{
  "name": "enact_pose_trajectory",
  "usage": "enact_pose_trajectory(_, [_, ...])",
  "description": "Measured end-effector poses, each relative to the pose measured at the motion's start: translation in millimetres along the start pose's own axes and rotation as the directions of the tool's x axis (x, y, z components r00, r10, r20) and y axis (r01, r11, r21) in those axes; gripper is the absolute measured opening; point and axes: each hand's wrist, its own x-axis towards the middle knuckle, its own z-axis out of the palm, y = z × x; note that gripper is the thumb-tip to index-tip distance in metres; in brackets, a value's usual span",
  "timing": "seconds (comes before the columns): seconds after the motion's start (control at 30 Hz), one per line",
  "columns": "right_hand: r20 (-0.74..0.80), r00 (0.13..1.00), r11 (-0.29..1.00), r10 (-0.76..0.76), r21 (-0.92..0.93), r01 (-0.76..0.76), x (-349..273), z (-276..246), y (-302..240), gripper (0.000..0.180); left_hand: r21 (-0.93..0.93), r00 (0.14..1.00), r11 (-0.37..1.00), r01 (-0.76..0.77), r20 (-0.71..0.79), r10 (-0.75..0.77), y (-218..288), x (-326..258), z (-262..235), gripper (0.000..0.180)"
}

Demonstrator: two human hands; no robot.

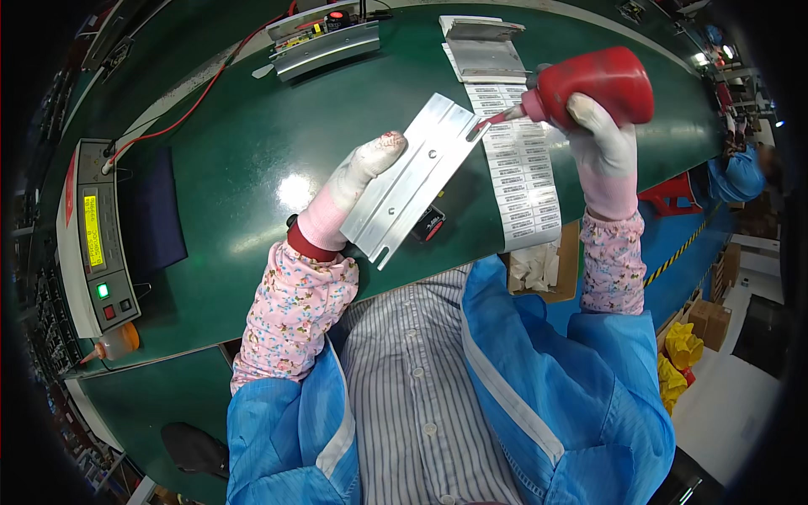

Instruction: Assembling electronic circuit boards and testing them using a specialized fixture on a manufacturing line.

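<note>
My left hand (368, 168), in a white glove with reddish stains at the thumb, grips a silver metal bracket (414, 177) by its left edge. The bracket is tilted above the bench, with screw holes along its face and slots at its ends. In my gloved right hand (603, 143) is a red squeeze bottle (593, 84), tipped so its nozzle meets or nearly meets the slot at the bracket's upper right corner. Partly hidden under the bracket, a black component (429, 224) shows. Below the nozzle lies a sheet of white printed labels (523, 181).
On the green bench (236, 151), a meter (99, 244) with a lit yellow display stands at left, an orange bottle (116, 343) below it. At the back sit a metal assembly with components (326, 49) and more silver brackets (484, 52). A cardboard box (566, 269) is near the front edge.
</note>
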Motion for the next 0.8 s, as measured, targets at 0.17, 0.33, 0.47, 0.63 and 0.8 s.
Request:
enact_pose_trajectory(0.17, [-0.281,0.958,0.993,0.056,-0.082,-0.082,13,-55,19,0.033,0.052,0.992,0.990,-0.127,-0.015,0.128,6,-5,8,0.049])
enact_pose_trajectory(0.33, [-0.472,0.828,0.953,0.303,0.141,-0.269,0,-144,-13,0.032,-0.070,0.957,0.956,-0.285,-0.069,0.280,4,4,30,0.048])
enact_pose_trajectory(0.47, [-0.476,0.790,0.637,0.386,-0.482,-0.602,-26,-191,-52,0.042,0.133,0.937,0.956,-0.263,-0.201,0.286,6,-1,22,0.048])
enact_pose_trajectory(0.63, [-0.625,0.720,-0.078,0.302,-0.769,-0.635,-25,-176,-59,0.054,0.415,0.860,0.884,-0.217,-0.348,0.374,10,-6,21,0.054])
enact_pose_trajectory(0.8, [-0.248,0.965,-0.376,-0.086,-0.889,-0.262,-21,-160,-41,0.062,0.649,0.845,0.744,0.158,-0.479,0.238,34,-30,22,0.058])
